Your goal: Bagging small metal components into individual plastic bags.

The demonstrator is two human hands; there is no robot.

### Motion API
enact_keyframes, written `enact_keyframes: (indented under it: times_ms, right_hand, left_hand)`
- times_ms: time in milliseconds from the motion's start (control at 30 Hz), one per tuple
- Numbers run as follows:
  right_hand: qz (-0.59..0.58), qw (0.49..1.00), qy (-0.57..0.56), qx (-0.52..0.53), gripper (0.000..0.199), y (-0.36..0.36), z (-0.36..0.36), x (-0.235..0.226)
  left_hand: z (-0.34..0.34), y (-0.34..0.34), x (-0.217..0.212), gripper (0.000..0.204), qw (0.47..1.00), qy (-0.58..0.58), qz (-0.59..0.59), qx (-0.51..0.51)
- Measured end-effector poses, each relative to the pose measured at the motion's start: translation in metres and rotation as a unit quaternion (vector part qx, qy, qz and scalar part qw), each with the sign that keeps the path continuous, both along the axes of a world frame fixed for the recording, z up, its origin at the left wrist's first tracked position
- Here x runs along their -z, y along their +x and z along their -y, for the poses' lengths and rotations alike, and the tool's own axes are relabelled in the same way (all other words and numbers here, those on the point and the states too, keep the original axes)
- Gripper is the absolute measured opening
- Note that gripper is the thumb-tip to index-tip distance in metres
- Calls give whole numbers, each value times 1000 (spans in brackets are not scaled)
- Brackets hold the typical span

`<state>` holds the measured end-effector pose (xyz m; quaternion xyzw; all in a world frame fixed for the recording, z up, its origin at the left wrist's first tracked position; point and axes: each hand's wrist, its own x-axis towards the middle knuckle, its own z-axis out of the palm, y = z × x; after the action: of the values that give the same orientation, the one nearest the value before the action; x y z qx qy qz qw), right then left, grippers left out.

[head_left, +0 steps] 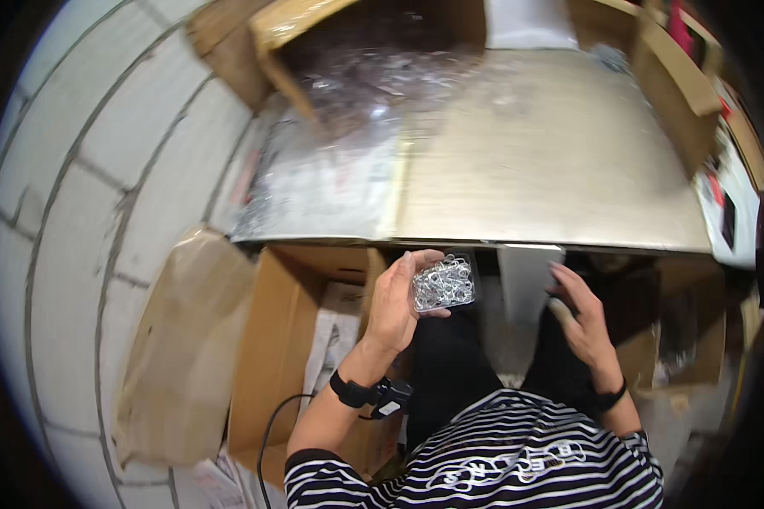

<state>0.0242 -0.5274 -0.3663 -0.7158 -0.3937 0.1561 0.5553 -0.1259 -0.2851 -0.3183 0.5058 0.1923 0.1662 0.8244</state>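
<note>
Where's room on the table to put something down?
Beyond the metal bits and right hand, the table looks bare, from the white sheet on its left to the cardboard on its right. The left is crowded: that sheet, with blurred clear plastic behind.

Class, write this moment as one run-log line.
left hand: holding clear rectangular plastic box of silver wire pieces | right hand: open, near flat grey panel
</note>
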Motion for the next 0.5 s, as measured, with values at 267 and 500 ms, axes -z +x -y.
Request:
enact_keyframes:
  times_ms: [267, 500]
  right_hand:
    - [-39, 995, -79, 54, 42, 4, 7, 19]
    - [22, 993, -106, 51, 41, 25, -10, 4]
  left_hand:
    - [-101, -104, 12, 43, 983, 31, 9, -180]
    - [-185, -177, 146, 27, 911, 2, -93, -403]
